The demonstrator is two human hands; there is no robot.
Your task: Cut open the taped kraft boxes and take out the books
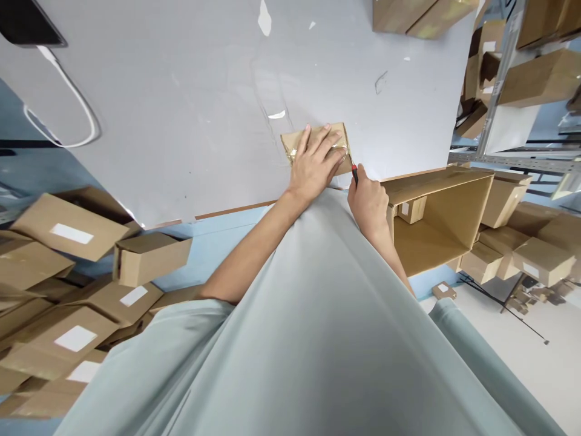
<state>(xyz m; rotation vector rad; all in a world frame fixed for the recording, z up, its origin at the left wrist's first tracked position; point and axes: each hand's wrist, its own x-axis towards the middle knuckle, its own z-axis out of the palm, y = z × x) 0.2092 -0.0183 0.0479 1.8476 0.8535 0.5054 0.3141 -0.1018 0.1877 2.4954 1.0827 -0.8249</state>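
A small flat cardboard box (289,140) with shiny clear tape lies on the grey table near its front edge. My left hand (313,165) rests flat on top of it, fingers spread and stretched out, covering its middle. At the box's right edge, my right hand (368,198) is closed around a red-and-black knife (354,174), a small cutter. Its tip meets the box's right side; the blade itself is too small to make out.
An open large carton (436,233) stands below the table edge at right, with a small box inside. Cardboard boxes (75,233) pile up at left. A phone (29,24) with a white cable (86,109) lies at upper left. Shelving (503,79) with boxes stands at right.
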